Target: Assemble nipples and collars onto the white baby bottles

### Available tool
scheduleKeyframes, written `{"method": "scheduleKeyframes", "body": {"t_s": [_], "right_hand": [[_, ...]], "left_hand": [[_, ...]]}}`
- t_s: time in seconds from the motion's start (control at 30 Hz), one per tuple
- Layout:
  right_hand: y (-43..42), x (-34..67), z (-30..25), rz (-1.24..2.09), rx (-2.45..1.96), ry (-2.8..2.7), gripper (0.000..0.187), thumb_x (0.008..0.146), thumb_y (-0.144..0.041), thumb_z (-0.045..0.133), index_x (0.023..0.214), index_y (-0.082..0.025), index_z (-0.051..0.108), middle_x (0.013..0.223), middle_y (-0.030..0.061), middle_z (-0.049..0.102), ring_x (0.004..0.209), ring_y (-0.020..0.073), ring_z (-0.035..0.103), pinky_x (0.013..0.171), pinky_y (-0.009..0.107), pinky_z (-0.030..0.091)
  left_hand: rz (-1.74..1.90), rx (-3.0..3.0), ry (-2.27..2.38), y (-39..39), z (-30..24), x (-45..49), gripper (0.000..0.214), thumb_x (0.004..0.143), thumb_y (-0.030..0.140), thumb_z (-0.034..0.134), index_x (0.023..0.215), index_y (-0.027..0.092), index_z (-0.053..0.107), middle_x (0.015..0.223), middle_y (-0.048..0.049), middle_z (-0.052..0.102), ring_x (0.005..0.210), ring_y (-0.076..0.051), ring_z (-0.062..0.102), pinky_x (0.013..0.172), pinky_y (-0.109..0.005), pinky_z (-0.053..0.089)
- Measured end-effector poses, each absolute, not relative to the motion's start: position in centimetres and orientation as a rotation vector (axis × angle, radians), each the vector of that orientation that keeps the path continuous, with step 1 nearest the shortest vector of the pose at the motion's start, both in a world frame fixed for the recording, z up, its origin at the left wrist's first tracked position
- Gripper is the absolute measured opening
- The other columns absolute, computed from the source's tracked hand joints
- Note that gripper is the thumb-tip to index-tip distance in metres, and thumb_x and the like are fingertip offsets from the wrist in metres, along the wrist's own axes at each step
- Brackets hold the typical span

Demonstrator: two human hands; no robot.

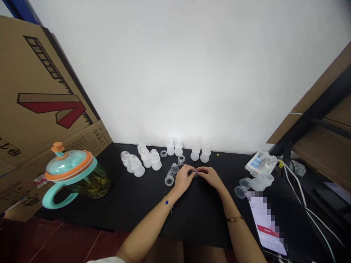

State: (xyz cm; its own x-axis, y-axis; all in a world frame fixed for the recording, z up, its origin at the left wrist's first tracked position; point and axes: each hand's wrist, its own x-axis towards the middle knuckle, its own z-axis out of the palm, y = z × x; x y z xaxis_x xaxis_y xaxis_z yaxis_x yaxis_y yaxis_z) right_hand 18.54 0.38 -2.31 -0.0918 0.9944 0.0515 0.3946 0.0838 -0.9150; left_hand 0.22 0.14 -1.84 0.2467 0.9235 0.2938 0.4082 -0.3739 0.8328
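My left hand (183, 179) and my right hand (211, 177) meet over the black table, fingertips pinched together on a small clear plastic piece (196, 173). Its exact kind is mostly hidden by the fingers. Just left of my left hand lie a clear cap (174, 168) and a clear ring (169, 180). Farther back are another ring (163, 153) and a clear ring-like part (181, 159). White baby bottles with clear tops stand toward the wall: several on the left (137, 166), a pair in the middle (174, 148) and a pair on the right (201, 153).
A teal-and-orange lidded jug (79, 175) stands at the left, before a large cardboard box (33, 84). To the right are open white bottle bodies (261, 182), clear caps (241, 191), a white power strip (257, 164) with cables, and a phone (267, 226). A white wall rises behind.
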Motion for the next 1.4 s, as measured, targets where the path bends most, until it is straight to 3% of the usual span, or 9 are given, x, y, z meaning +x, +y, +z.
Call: {"method": "scheduleKeyframes", "body": {"t_s": [0.13, 0.33, 0.5, 0.6, 0.73, 1.1, 1.4], "right_hand": [[0.4, 17.9, -2.1, 1.210, -1.341, -1.276, 0.023, 0.070, -0.027, 0.072, 0.090, -0.018, 0.077, 0.085, 0.0046, 0.077, 0.080, 0.0214, 0.070, 0.080, 0.033, 0.053], [-0.5, 16.7, -1.3, 1.569, -1.197, -0.800, 0.032, 0.075, -0.020, 0.076, 0.106, -0.016, 0.072, 0.091, 0.0093, 0.078, 0.082, 0.0190, 0.074, 0.081, 0.030, 0.058], [-0.7, 16.3, -1.0, 1.705, -1.043, -0.653, 0.023, 0.080, -0.013, 0.069, 0.103, -0.013, 0.072, 0.096, 0.0110, 0.078, 0.089, 0.0194, 0.075, 0.089, 0.032, 0.058], [-0.6, 16.2, -1.0, 1.762, -0.991, -0.585, 0.020, 0.086, -0.014, 0.061, 0.102, -0.012, 0.073, 0.100, 0.0123, 0.078, 0.094, 0.0199, 0.075, 0.095, 0.034, 0.056], [-0.5, 16.4, -0.9, 1.817, -0.904, -0.524, 0.024, 0.092, -0.014, 0.051, 0.101, -0.010, 0.073, 0.105, 0.0140, 0.077, 0.101, 0.0207, 0.073, 0.101, 0.035, 0.053], [-0.7, 16.1, -0.5, 1.830, -0.893, -0.500, 0.027, 0.089, -0.012, 0.051, 0.108, -0.009, 0.070, 0.110, 0.0151, 0.075, 0.105, 0.0213, 0.072, 0.103, 0.035, 0.051], [-1.0, 16.1, -0.4, 1.802, -0.886, -0.645, 0.035, 0.076, -0.007, 0.067, 0.110, -0.013, 0.071, 0.117, 0.0128, 0.073, 0.117, 0.0236, 0.066, 0.106, 0.033, 0.049]], "left_hand": [[1.150, 1.806, 1.181, 0.1, -1.6, 0.3, 0.015, 0.087, 0.027, 0.062, 0.096, 0.022, 0.073, 0.102, -0.0040, 0.069, 0.061, -0.013, 0.052, 0.065, -0.028, 0.042], [1.230, 1.655, 1.145, 0.3, -1.6, 0.2, 0.018, 0.085, 0.032, 0.065, 0.097, 0.022, 0.075, 0.095, -0.0051, 0.074, 0.069, -0.017, 0.059, 0.071, -0.029, 0.045], [1.240, 1.440, 1.048, 0.7, -1.7, 0.1, 0.023, 0.084, 0.036, 0.067, 0.096, 0.020, 0.078, 0.101, -0.0094, 0.076, 0.093, -0.025, 0.066, 0.084, -0.034, 0.050], [1.236, 1.241, 0.933, 1.0, -1.8, 0.2, 0.030, 0.085, 0.039, 0.066, 0.103, 0.019, 0.077, 0.114, -0.0116, 0.073, 0.111, -0.028, 0.064, 0.099, -0.039, 0.047], [1.206, 0.814, 0.780, 1.2, -2.1, 0.4, 0.031, 0.088, 0.036, 0.063, 0.111, 0.018, 0.075, 0.130, -0.0133, 0.066, 0.125, -0.028, 0.058, 0.108, -0.041, 0.042], [1.012, 0.486, 0.646, 0.8, -1.9, 0.7, 0.028, 0.090, 0.020, 0.059, 0.116, 0.013, 0.070, 0.111, -0.0135, 0.073, 0.102, -0.019, 0.068, 0.098, -0.032, 0.049], [1.000, 0.472, 0.625, 0.9, -1.9, 0.6, 0.028, 0.090, 0.017, 0.060, 0.116, 0.012, 0.069, 0.105, -0.0125, 0.073, 0.094, -0.017, 0.069, 0.093, -0.029, 0.049]]}}
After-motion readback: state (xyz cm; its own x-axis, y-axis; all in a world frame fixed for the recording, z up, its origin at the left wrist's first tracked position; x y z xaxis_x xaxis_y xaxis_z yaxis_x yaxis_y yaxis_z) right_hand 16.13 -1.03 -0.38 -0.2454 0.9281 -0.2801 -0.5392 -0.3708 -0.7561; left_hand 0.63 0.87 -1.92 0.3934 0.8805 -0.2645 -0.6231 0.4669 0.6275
